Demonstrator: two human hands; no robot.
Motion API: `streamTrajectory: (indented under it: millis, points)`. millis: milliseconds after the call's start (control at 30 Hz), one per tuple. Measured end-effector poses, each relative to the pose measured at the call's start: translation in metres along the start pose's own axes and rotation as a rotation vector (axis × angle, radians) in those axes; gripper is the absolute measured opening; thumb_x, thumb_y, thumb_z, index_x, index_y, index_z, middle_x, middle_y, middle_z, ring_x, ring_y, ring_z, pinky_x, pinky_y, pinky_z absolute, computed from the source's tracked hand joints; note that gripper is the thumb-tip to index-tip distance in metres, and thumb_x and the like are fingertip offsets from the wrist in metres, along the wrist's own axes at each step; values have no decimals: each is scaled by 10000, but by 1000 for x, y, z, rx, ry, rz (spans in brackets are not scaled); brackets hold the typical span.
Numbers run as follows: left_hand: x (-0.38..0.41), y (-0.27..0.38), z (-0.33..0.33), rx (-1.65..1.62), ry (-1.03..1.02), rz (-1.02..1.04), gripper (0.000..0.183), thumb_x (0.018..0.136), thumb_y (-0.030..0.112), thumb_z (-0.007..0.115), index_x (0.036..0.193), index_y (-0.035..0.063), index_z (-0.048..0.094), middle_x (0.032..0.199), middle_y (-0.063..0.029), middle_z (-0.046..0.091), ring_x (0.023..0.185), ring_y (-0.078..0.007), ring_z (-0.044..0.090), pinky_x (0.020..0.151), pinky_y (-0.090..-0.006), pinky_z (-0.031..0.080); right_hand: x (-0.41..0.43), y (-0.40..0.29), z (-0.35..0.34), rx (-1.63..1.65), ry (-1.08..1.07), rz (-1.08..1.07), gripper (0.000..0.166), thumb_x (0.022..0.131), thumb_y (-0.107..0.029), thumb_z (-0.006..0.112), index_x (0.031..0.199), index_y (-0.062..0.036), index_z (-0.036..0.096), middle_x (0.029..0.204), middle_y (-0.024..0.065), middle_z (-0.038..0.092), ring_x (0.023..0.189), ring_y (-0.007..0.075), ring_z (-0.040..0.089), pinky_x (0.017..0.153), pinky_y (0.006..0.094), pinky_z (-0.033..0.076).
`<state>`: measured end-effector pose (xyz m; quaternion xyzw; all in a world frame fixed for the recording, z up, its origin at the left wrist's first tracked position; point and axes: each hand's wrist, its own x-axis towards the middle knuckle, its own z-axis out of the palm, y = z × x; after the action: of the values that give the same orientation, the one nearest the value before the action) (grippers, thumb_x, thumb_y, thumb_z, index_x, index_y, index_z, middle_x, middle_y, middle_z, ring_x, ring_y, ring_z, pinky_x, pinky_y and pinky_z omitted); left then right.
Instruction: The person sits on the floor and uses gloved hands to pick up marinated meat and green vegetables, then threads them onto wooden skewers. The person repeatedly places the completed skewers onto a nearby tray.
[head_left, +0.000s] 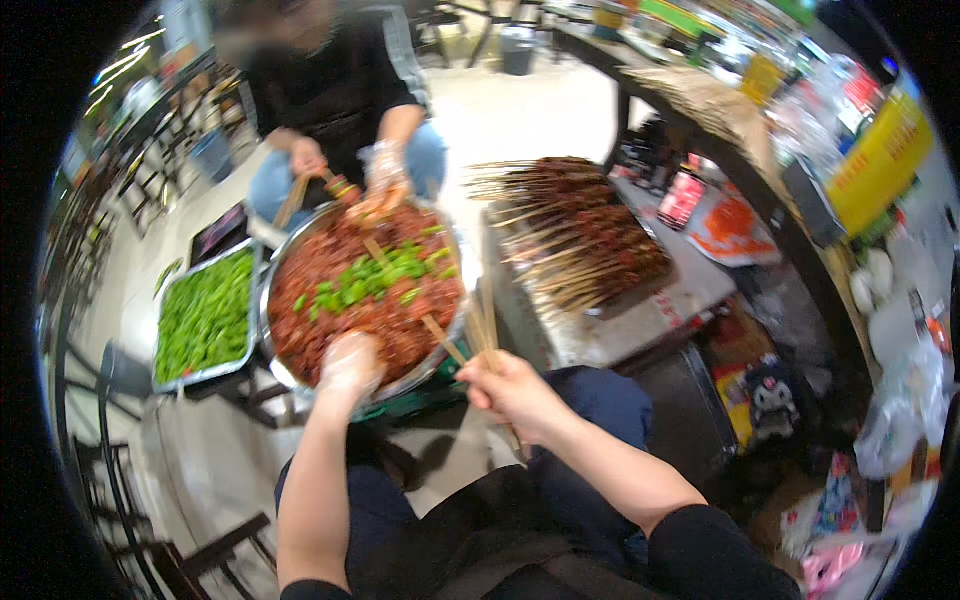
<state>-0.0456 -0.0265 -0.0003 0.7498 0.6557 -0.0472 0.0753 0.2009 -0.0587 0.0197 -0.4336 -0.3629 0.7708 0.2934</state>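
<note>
My left hand (351, 367), in a clear plastic glove, reaches into the near side of a large metal bowl (264, 300). Its fingertips are sunk in the red marinated meat (300, 330) and hidden, so what they grip is unclear. My bare right hand (514, 386) is closed around several wooden skewers (484, 322) at the bowl's right rim. One of these skewers slants into the meat. Chopped green pepper (367, 281) lies on the meat, with another stick (377, 253) among it.
Across the bowl, a person's gloved hand (386, 191) and bare hand (306, 157) work with skewers. To the left stands a tray of green peppers (204, 315). At right, loaded meat skewers (592, 225) are piled on a tray, near a phone (681, 199) and orange-red powder (731, 229).
</note>
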Motion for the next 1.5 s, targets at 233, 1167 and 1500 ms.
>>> streamTrajectory:
  millis: [233,1167,1500]
  points:
    - [-4,-10,-17,-489,269,-37,166,766,93,539,892,32,629,794,-204,624,753,-330,610,706,-403,481,-3,0,-9,97,-49,-1,121,968,-180,449,948,-69,494,590,-14,466,409,47,274,365,208,195]
    - [11,-48,-44,-2567,242,-91,353,918,78,391,1244,-42,451,1225,-204,523,1162,-352,505,967,-522,430,-14,-2,-1,-115,-130,18,113,947,-155,503,941,-46,529,564,-5,465,417,43,317,368,195,228]
    - [9,-55,-41,-2671,361,-63,348,965,182,410,1225,-41,472,1208,-220,523,1158,-345,500,982,-500,431,-15,-3,5,-188,-146,-18,113,947,-148,502,942,-40,532,550,-4,461,426,45,333,376,195,243]
